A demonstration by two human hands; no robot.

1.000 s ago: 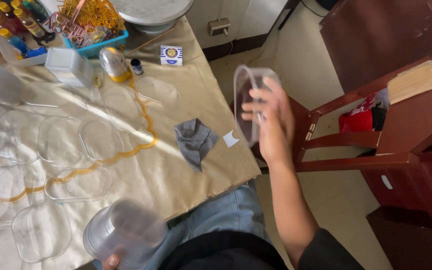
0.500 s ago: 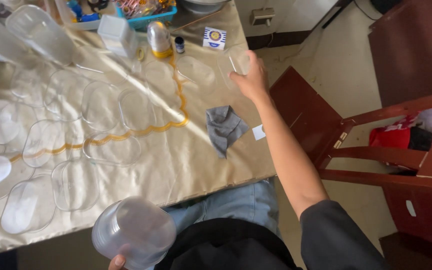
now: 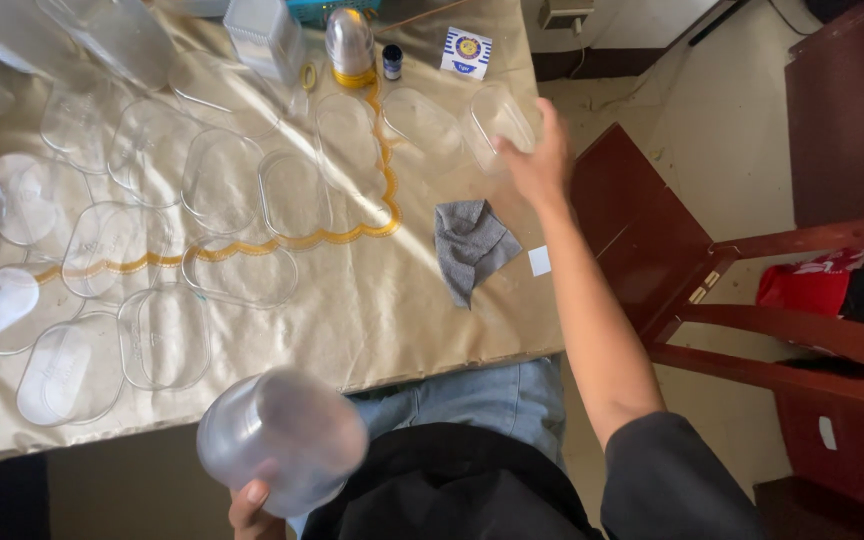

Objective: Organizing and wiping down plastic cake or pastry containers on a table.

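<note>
My right hand (image 3: 540,160) reaches out over the table's right edge and grips a clear plastic lid (image 3: 497,118), which is tilted low over the gold cloth. Next to it lies another clear lid (image 3: 422,120). My left hand (image 3: 252,505) is at the bottom of the view, near my lap, holding a clear round plastic container (image 3: 280,438); only its fingertips show. A grey cloth (image 3: 472,245) lies on the table just below my right hand.
Several clear oval lids (image 3: 222,180) are spread across the gold tablecloth (image 3: 372,310). A small dark bottle (image 3: 391,62), a yellow-based dome (image 3: 349,45) and a white box (image 3: 264,38) stand at the back. A red-brown wooden chair (image 3: 712,280) stands right of the table.
My right hand has carried the clear lid from beside the chair over to the table and lowered it next to the other lids. The view has shifted right and down; the left hand kept holding its container.
</note>
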